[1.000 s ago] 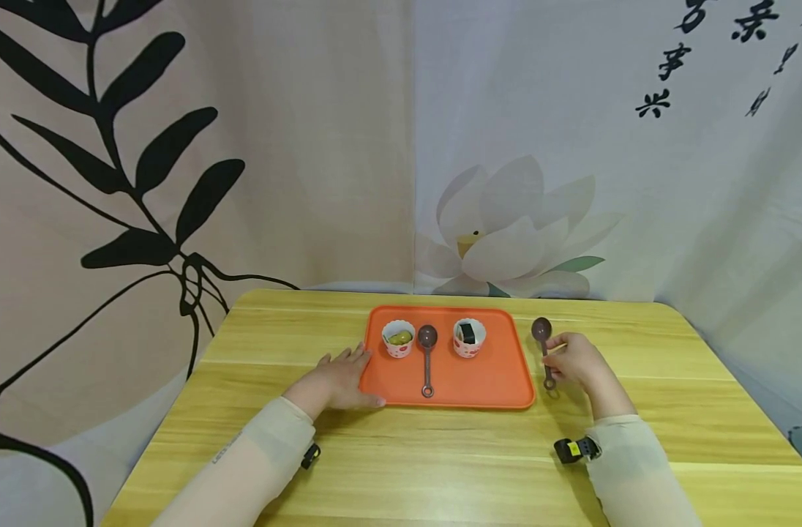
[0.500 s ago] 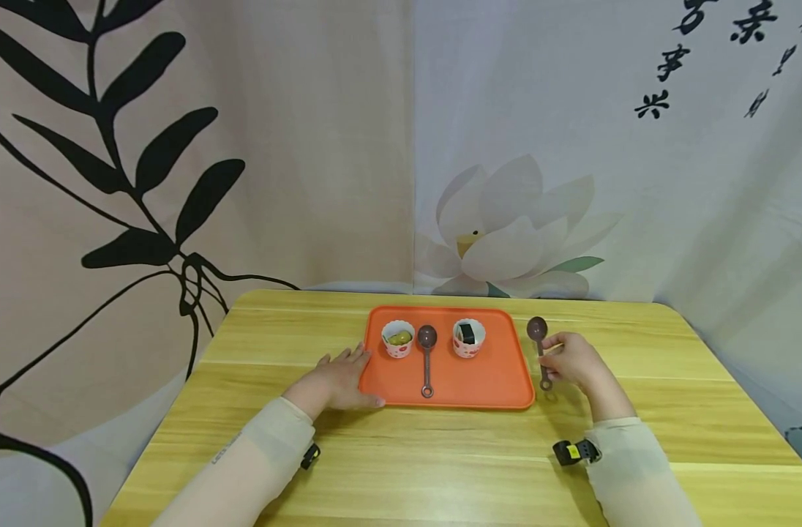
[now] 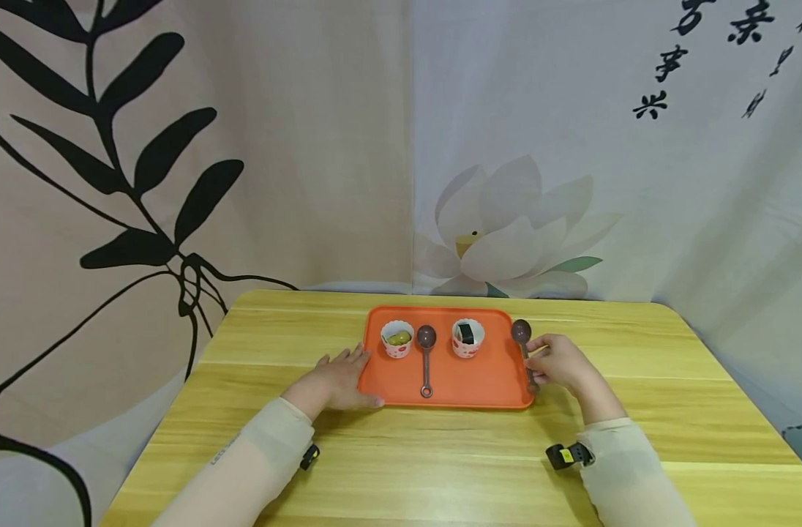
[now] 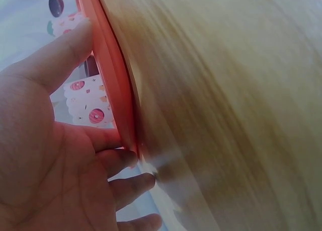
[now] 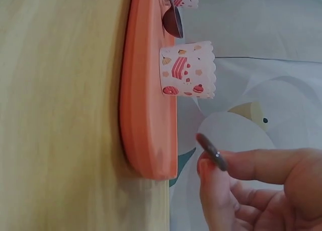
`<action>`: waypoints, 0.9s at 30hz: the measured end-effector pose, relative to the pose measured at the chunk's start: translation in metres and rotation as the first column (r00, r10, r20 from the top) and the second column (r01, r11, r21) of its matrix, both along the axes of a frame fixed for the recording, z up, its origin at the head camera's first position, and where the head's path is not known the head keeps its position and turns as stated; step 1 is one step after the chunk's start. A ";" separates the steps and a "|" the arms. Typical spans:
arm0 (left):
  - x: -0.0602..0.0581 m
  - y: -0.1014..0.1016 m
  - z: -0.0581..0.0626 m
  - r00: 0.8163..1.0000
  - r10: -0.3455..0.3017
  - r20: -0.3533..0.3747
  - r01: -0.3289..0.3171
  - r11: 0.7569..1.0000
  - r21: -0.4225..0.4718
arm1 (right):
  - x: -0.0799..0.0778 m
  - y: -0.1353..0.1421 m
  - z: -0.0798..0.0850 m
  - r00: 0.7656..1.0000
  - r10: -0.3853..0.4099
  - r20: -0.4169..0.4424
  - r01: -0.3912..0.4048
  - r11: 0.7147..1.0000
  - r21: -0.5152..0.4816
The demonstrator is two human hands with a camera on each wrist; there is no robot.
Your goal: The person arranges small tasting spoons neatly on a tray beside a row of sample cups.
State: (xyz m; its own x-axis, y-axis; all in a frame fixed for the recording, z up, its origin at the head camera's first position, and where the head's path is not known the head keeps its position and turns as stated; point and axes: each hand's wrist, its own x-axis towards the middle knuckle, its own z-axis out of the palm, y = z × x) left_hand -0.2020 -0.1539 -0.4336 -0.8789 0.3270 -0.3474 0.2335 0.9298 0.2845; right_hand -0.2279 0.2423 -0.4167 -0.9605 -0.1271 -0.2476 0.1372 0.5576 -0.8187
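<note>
My right hand (image 3: 562, 363) pinches the handle of a brown spoon (image 3: 522, 333) between thumb and fingers, above the right edge of an orange tray (image 3: 480, 384). In the right wrist view the spoon's handle end (image 5: 211, 151) points at the camera, close to the tray's corner. My left hand (image 3: 338, 379) lies with fingers spread against the tray's left edge; in the left wrist view its thumb (image 4: 75, 42) and fingertips touch the rim. On the tray are a second brown spoon (image 3: 426, 359), a paper cup with green pieces (image 3: 397, 342) and a paper cup with a black-and-white piece (image 3: 467, 339).
The tray rests toward the back of a wooden table (image 3: 440, 468). Behind it hangs a curtain (image 3: 335, 146) printed with dark leaves, a pale lotus and black characters. A small black camera (image 3: 568, 455) is strapped to the right wrist.
My right hand has moved left with the spoon, from beside the tray to over its right edge. The left hand stays at the tray's left edge.
</note>
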 end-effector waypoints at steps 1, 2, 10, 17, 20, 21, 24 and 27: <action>0.000 0.000 0.000 1.000 0.000 -0.001 0.000 1.000 0.000 | 0.000 0.000 -0.001 1.000 0.004 0.001 -0.004 1.000 -0.002; 0.000 0.000 -0.001 1.000 0.000 -0.001 0.000 1.000 -0.001 | -0.001 -0.001 -0.001 1.000 0.006 0.003 -0.006 1.000 -0.003; 0.000 0.001 0.000 1.000 0.005 0.004 -0.005 1.000 0.004 | -0.001 -0.005 -0.004 1.000 0.009 0.009 -0.009 1.000 -0.003; 0.000 0.001 0.000 1.000 0.007 0.008 -0.007 1.000 0.001 | 0.000 -0.012 -0.002 1.000 0.011 0.027 -0.010 1.000 -0.013; 0.000 0.001 0.001 1.000 0.008 0.007 -0.008 1.000 0.002 | -0.001 -0.015 -0.002 0.999 0.019 0.031 -0.019 1.000 -0.014; 0.000 0.001 0.001 1.000 0.007 0.007 -0.007 1.000 0.002 | -0.001 -0.016 -0.003 0.999 0.017 0.033 -0.016 1.000 -0.019; 0.000 0.001 0.001 1.000 0.004 0.004 -0.004 1.000 0.001 | -0.003 -0.018 -0.003 0.999 0.027 0.037 -0.025 0.999 -0.034; 0.000 0.001 0.001 1.000 0.003 0.005 -0.003 1.000 0.000 | -0.004 -0.021 -0.005 0.999 0.020 0.044 -0.018 0.999 -0.050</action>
State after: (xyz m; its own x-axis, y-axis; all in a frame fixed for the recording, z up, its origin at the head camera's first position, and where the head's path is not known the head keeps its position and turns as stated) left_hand -0.2020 -0.1534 -0.4326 -0.8783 0.3242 -0.3514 0.2290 0.9305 0.2860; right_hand -0.2320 0.2217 -0.4213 -0.9460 -0.1587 -0.2827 0.1636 0.5191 -0.8389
